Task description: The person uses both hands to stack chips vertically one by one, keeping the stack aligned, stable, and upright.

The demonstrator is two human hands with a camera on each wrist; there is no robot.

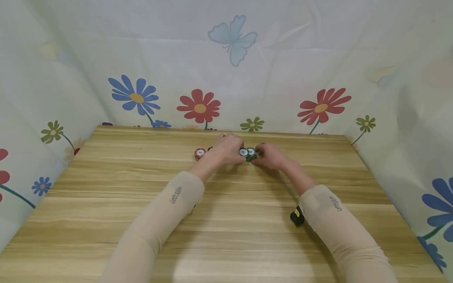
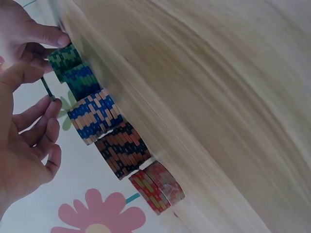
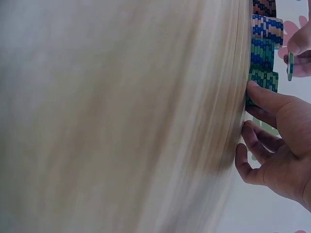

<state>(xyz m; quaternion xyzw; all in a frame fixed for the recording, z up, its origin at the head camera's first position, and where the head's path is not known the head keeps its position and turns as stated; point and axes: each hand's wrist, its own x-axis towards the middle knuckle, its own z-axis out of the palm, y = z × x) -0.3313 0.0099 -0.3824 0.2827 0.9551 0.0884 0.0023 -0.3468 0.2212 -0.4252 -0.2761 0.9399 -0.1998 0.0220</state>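
Note:
Between thumb and fingers my left hand (image 1: 229, 148) pinches a single green poker chip (image 2: 47, 88), held on edge above the stacks. My right hand (image 1: 270, 155) grips the end stack of green poker chips (image 3: 264, 82) with thumb and finger at its base. Beside that stands a blue-and-green stack (image 2: 82, 81). Further along the row come a blue-and-peach stack (image 2: 95, 116), a black-and-orange stack (image 2: 124, 149) and a red stack (image 2: 158, 187). In the head view the left hand hides most of the middle stacks.
The row stands near the back edge of a wooden table (image 1: 226, 236). Behind it hangs a white cloth (image 1: 170, 55) printed with flowers and a butterfly. A black strap piece with a yellow mark (image 1: 297, 217) shows by the right sleeve.

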